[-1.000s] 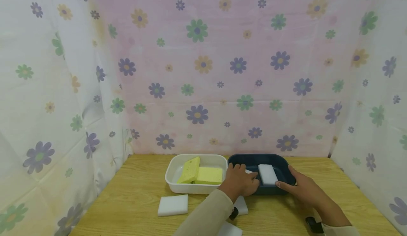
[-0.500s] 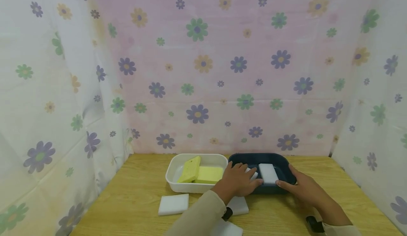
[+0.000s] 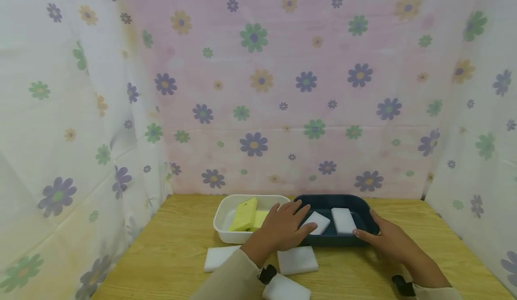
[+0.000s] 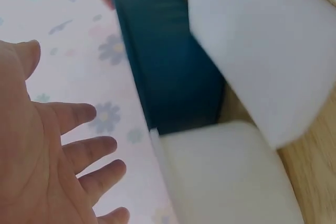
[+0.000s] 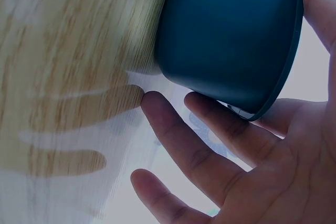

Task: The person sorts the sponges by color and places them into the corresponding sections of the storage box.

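Observation:
My left hand hovers over the gap between the white tub and the dark blue tub, fingers spread and holding nothing. The left wrist view shows that palm bare. My right hand holds the right end of the dark blue tub, thumb at its front corner; in the right wrist view several fingers lie along or beside its wall. Inside the dark tub lie a tilted white sponge and another white sponge. A yellow sponge leans on another yellow sponge in the white tub.
On the wooden table, in front of the tubs, lie a white sponge at left, a second white sponge and a third white sponge near the left wrist. A flowered cloth encloses the back and sides.
My left hand has let go of a white sponge in the dark tub, straightened its fingers and moved left, uncovering that sponge. The right hand keeps its hold on the tub.

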`<state>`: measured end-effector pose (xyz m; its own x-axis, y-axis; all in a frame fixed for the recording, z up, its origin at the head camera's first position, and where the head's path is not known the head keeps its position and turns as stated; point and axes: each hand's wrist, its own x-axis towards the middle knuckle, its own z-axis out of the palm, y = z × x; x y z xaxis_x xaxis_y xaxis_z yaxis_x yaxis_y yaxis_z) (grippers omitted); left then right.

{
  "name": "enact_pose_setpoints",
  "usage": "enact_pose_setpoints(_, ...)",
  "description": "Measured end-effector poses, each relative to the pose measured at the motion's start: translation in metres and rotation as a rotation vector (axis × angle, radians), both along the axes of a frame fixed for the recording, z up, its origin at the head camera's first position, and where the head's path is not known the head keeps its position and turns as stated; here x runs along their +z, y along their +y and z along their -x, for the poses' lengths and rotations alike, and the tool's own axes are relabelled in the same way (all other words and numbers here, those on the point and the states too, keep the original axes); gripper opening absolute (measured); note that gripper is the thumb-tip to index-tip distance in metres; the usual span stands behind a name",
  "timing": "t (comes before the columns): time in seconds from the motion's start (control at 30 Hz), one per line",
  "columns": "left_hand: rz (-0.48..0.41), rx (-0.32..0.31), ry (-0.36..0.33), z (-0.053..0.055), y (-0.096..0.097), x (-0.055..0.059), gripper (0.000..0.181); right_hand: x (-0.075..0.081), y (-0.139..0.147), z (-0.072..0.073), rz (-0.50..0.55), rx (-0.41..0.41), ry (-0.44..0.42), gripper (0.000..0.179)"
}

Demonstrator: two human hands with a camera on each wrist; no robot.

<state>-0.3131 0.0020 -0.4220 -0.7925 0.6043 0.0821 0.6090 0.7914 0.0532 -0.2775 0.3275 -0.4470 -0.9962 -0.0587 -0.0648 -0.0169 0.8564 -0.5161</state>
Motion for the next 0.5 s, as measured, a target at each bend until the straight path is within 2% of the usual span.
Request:
enact_pose_setpoints(0.17,-0.069,0.005,-0.008,-0.008,-0.020,0.004,0.076,0.000,0.001,0.000,-0.001,-0.001,-0.011,0.116)
enact_pose_setpoints(0.33,-0.164,-0.021,-0.024,-0.018,-0.040,0.003,0.072,-0.003,0.002,0.002,-0.014,-0.002,-0.008,0.116)
enact_pose_setpoints(0.5,-0.199,-0.064,0.000,-0.030,-0.059,0.000,0.068,-0.001,0.001,0.001,-0.010,0.012,-0.004,0.115)
